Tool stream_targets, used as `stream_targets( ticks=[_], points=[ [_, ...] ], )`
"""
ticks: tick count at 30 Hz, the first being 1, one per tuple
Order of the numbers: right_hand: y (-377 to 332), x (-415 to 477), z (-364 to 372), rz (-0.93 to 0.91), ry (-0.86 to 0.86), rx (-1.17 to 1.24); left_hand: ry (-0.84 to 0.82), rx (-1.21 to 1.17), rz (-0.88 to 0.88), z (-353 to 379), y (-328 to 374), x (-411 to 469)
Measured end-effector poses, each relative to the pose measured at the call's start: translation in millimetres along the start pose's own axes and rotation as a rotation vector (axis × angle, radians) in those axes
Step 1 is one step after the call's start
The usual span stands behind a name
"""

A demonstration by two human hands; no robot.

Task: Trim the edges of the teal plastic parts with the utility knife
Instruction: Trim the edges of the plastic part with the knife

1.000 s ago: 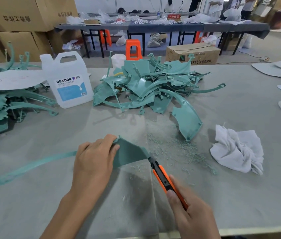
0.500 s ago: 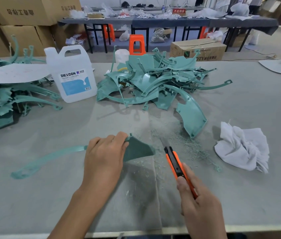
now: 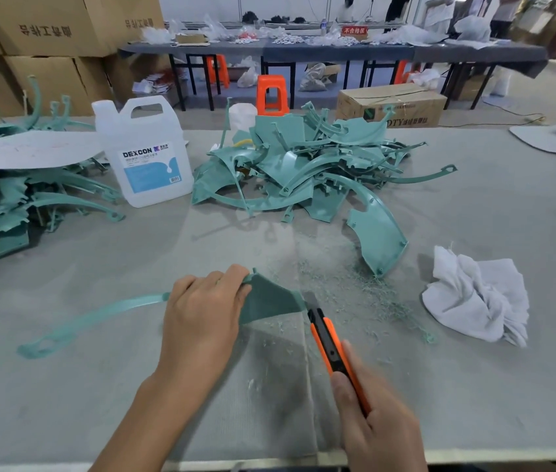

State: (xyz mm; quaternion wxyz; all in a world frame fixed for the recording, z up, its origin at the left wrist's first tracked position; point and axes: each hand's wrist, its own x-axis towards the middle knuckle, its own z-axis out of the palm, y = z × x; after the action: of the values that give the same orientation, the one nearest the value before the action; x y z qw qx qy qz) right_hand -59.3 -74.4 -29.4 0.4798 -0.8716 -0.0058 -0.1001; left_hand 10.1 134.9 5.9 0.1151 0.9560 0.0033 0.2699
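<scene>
Well, table (image 3: 474, 386) holds a big pile of teal parts (image 3: 304, 172) mid-bench and another stack (image 3: 14, 206) far left, so prob. lots left to trim. One part (image 3: 269, 298) lies near the front edge, left hand (image 3: 201, 311) fingers curled over its top edge. Right hand (image 3: 375, 424) is clamped on the utility knife (image 3: 329, 342), blade at the part's right corner. Shavings (image 3: 355, 291) just beside it: some trimming done.
</scene>
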Motion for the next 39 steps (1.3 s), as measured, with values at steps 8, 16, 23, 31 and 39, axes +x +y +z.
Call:
stream_targets(
  ticks=[8,16,23,31,39],
  points=[
    [28,26,-14,0.219,0.137,0.221,-0.184,-0.020,0.080,-6,-6,24],
    [51,30,-8,0.221,0.190,0.175,-0.283,0.022,0.203,29,6,31],
    [56,27,1,0.126,0.183,0.115,-0.566,-0.088,0.031,48,0,-38],
    [54,24,-10,0.112,0.102,0.161,-0.137,-0.336,-0.106,38,-2,-44],
    [33,36,-20,-0.025,-0.156,0.190,-0.151,-0.638,-0.281,55,-24,-48]
  ],
)
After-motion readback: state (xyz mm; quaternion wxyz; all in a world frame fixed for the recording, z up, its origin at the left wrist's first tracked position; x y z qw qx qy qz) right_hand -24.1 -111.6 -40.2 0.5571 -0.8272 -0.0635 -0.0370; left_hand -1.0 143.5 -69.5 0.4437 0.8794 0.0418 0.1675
